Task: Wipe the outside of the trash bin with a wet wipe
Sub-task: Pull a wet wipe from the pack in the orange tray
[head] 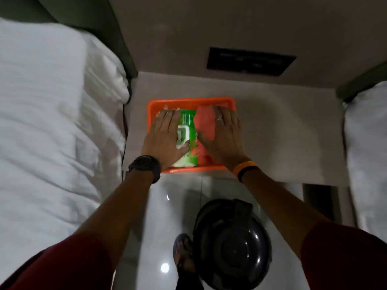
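An orange tray [189, 100] stands on a pale bedside table. In it lies a green pack of wet wipes [186, 122] with a white flip lid, and beside it a folded red cloth [204, 122]. My left hand [165, 137] lies flat over the left part of the pack, fingers spread. My right hand [225, 135] rests flat on the right side of the tray, partly over the red cloth. Neither hand grips anything. On the floor below, a dark round trash bin [232, 245] with a domed lid stands near my foot.
A white bed [52, 122] fills the left side and another white bed [366, 153] the right. A dark panel [250, 60] is set in the wall behind the table. My sandalled foot [184, 254] stands on glossy white floor tiles left of the bin.
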{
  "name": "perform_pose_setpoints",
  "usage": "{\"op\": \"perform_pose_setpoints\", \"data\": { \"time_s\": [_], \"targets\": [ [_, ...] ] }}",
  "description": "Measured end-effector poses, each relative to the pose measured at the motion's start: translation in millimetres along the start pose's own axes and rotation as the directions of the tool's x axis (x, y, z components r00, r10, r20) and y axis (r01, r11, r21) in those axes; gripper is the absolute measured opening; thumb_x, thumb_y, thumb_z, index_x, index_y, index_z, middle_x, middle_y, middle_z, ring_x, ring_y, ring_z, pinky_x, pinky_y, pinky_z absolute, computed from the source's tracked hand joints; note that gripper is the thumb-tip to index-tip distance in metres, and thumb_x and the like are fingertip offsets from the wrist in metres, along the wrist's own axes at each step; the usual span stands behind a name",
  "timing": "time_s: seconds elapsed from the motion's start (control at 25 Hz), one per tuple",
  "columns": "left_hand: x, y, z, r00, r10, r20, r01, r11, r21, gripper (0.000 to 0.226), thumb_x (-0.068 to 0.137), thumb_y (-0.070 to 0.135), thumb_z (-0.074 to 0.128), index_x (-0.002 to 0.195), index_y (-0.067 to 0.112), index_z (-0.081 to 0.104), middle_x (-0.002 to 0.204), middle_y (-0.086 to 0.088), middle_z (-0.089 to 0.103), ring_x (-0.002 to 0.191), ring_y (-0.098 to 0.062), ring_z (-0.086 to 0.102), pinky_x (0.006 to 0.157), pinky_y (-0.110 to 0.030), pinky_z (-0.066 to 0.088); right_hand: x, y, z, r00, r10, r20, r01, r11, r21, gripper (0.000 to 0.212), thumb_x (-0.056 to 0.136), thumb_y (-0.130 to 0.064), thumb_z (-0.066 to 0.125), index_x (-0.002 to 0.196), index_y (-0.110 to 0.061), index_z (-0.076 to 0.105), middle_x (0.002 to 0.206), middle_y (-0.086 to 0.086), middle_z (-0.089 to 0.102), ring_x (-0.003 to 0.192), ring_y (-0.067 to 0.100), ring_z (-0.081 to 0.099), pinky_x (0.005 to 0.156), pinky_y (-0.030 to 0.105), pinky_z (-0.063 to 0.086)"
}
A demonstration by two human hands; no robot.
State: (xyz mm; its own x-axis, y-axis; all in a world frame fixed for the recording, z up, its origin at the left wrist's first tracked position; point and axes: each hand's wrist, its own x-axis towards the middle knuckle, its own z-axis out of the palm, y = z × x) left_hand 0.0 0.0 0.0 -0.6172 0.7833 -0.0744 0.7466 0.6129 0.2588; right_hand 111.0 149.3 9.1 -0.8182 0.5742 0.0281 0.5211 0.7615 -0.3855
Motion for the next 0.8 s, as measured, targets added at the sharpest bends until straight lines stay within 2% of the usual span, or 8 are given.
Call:
{"op": "perform_pose_setpoints", "data": {
  "time_s": [0.12,0.2,0.28,0.4,0.52,0.64,0.72,0.8],
  "targets": [
    [8.8,-18.6,29.6,0.993,0.009,0.117,-0.002,0.998,-0.055,0.096,0.083,0.048,0.070,0.157,0.008,0.024,0.161,-0.015,0.034,0.150,-0.035,0.029,0.124,-0.045,0.023,-1.9,-14.3,45.4,0.985,0.088,0.149,-0.118,0.973,0.200,0.064,0.093,-0.032,0.063,0.148,-0.002,0.048,0.138,0.019,0.062,0.130,0.038,0.055,0.107,0.043,0.044],
    [16.2,-24.0,43.2,0.975,0.019,0.221,0.007,0.993,-0.115,0.092,0.084,0.042,0.072,0.156,0.007,0.026,0.160,-0.017,0.034,0.146,-0.037,0.032,0.120,-0.044,0.030,-3.5,-29.5,68.8,0.950,0.189,0.248,-0.260,0.920,0.295,0.046,0.089,-0.018,0.065,0.132,0.000,0.060,0.126,0.021,0.069,0.121,0.040,0.061,0.102,0.043,0.049],
    [20.4,-25.1,54.3,0.966,0.040,0.254,-0.009,0.992,-0.123,0.087,0.083,0.033,0.074,0.153,0.004,0.032,0.156,-0.018,0.038,0.138,-0.041,0.037,0.114,-0.045,0.035,-4.1,-38.0,84.5,0.898,0.307,0.317,-0.414,0.832,0.369,0.037,0.086,-0.015,0.065,0.119,0.000,0.066,0.119,0.019,0.072,0.116,0.039,0.065,0.099,0.045,0.052],
    [27.9,-27.1,61.2,0.964,0.045,0.262,-0.022,0.996,-0.089,0.083,0.085,0.031,0.074,0.152,0.004,0.034,0.155,-0.017,0.038,0.133,-0.041,0.037,0.111,-0.045,0.037,-5.7,-40.6,96.2,0.830,0.438,0.344,-0.556,0.689,0.464,0.036,0.081,-0.015,0.067,0.116,-0.006,0.069,0.120,0.014,0.074,0.117,0.034,0.066,0.099,0.044,0.053],
    [34.2,-33.2,60.2,0.957,0.020,0.289,0.015,0.993,-0.120,0.092,0.085,0.028,0.077,0.158,0.012,0.023,0.158,-0.015,0.033,0.139,-0.040,0.032,0.117,-0.045,0.032,-3.0,-38.3,97.4,0.811,0.456,0.366,-0.585,0.624,0.518,0.036,0.081,-0.013,0.062,0.116,-0.012,0.067,0.115,0.010,0.073,0.108,0.031,0.069,0.093,0.040,0.054],
    [35.1,-41.6,46.8,0.954,0.002,0.300,0.114,0.923,-0.368,0.106,0.079,0.012,0.082,0.160,0.022,0.015,0.150,-0.016,0.036,0.140,-0.033,0.035,0.118,-0.042,0.034,4.9,-25.9,97.1,0.783,0.405,0.472,-0.621,0.474,0.624,0.040,0.077,-0.014,0.051,0.114,-0.018,0.061,0.096,0.003,0.066,0.082,0.020,0.061,0.075,0.035,0.049],
    [31.0,-41.7,40.1,0.955,-0.053,0.291,0.208,0.820,-0.533,0.105,0.078,0.001,0.078,0.160,0.026,0.017,0.152,-0.014,0.035,0.141,-0.026,0.035,0.114,-0.034,0.034,5.5,-18.2,99.0,0.813,0.361,0.457,-0.582,0.549,0.600,0.047,0.081,-0.005,0.055,0.127,-0.018,0.058,0.101,0.003,0.062,0.084,0.019,0.060,0.077,0.039,0.052],
    [26.6,-40.9,38.2,0.954,-0.118,0.276,0.263,0.769,-0.583,0.099,0.078,-0.007,0.072,0.158,0.022,0.022,0.156,-0.012,0.032,0.145,-0.025,0.032,0.118,-0.034,0.033,4.6,-19.5,102.5,0.860,0.320,0.398,-0.496,0.708,0.503,0.053,0.084,-0.011,0.066,0.135,-0.023,0.056,0.118,0.001,0.063,0.103,0.020,0.062,0.093,0.039,0.053]
  ]
}}
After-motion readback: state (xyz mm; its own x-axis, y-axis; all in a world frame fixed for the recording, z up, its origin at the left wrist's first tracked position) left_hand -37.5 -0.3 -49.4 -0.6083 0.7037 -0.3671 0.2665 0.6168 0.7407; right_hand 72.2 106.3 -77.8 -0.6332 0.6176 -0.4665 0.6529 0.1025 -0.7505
